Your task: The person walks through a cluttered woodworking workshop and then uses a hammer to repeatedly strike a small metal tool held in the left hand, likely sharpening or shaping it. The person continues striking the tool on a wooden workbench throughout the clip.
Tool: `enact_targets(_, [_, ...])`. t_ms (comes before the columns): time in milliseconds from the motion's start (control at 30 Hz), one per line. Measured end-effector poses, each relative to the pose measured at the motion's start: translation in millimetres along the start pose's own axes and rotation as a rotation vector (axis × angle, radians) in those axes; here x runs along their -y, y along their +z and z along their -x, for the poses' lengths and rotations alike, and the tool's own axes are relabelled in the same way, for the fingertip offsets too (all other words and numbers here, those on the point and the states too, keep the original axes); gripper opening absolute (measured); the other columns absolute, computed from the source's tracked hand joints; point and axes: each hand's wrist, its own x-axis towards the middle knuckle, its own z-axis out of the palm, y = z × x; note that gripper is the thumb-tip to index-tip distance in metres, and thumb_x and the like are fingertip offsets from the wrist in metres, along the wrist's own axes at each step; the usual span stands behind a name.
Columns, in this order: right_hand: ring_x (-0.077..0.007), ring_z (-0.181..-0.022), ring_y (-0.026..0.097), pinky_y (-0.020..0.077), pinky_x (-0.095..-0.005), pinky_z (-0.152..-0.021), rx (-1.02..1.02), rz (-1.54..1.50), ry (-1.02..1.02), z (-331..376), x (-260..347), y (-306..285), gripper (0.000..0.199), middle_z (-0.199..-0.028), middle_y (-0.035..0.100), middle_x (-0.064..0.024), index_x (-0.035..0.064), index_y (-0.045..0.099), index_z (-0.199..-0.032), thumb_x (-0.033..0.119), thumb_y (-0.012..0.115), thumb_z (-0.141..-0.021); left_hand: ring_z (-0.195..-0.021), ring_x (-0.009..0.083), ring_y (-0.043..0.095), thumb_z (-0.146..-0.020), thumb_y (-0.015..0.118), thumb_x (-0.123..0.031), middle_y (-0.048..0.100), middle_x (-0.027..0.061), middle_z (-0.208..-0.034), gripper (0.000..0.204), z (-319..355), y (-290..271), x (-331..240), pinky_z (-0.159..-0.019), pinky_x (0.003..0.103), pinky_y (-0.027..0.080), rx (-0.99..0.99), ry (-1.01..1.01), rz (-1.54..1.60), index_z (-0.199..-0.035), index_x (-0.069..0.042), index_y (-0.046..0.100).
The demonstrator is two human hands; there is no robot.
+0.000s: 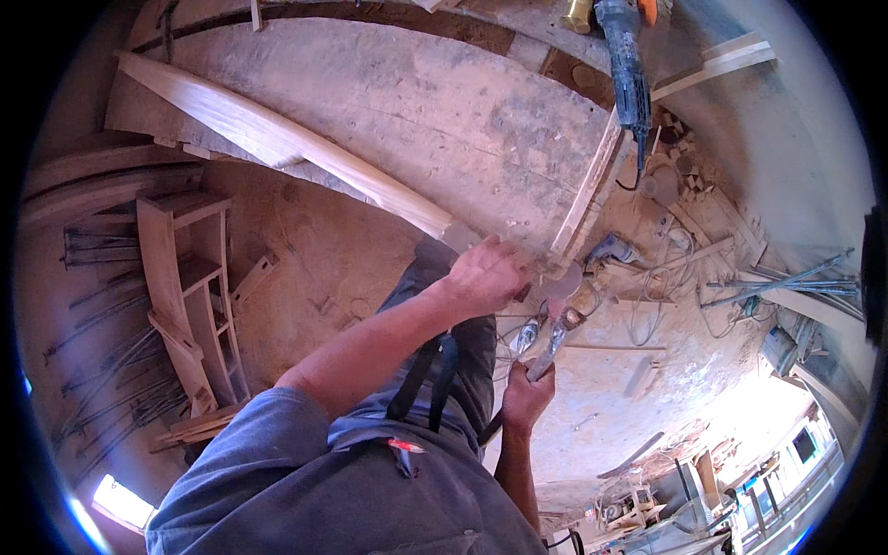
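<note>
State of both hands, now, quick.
Left hand: fingers curled by the end of the pale board; what it grips can't be told.
Right hand: closed around a grey handle.

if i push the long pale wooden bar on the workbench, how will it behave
The long pale wooden bar looks like solid timber, probably stiff. Its straight edges suggest sliding over rolling. Near the edge of the workbench, a shove might tip it off.
</note>
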Motion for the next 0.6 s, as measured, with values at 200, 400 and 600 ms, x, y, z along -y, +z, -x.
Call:
enact_targets(200, [-0.0193,-0.074,0.06,0.0506,-0.0362,-0.073,-0.047,-0.153,0.06,-7.3,-7.3,-14.6,0.017,-0.081,0.064,-0.0084,-0.0012,0.058,-0.095,0.006,0.07,-0.085,-0.102,0.0328,0.061,-0.063,0.075,-0.01,0.061,0.0102,-0.099,0.055,-20.0,-21.9,-10.8,-0.092,0.045,0.05,-0.173,-0.1,0.22,-0.118,-0.011,0.07])
enact_targets(400, [-0.012,-0.06,0.051,0.0428,-0.0296,-0.054,-0.187,-0.341,-0.117,-10.4,15.1,-15.1,0.014,-0.075,0.054,-0.0026,0.0038,0.054,-0.092,-0.001,0.067,-0.09,-0.092,0.0367,0.059,-0.058,0.069,-0.003,0.057,0.0131,-0.091,0.063,-21.1,-30.3,-0.8,-0.08,0.046,0.051,-0.326,-0.084,0.376,-0.121,-0.008,0.069])
enact_targets(600, [-0.0164,-0.07,0.056,0.0509,-0.033,-0.069,0.018,0.105,-0.266,-28.5,54.8,3.1,0.018,-0.074,0.056,-0.0016,0.0013,0.059,-0.102,-0.002,0.068,-0.087,-0.094,0.0386,0.061,-0.059,0.068,-0.003,0.059,0.015,-0.093,0.064,-20.4,-35.2,3.3,-0.079,0.047,0.052,-0.28,-0.04,0.407,-0.124,-0.006,0.067])
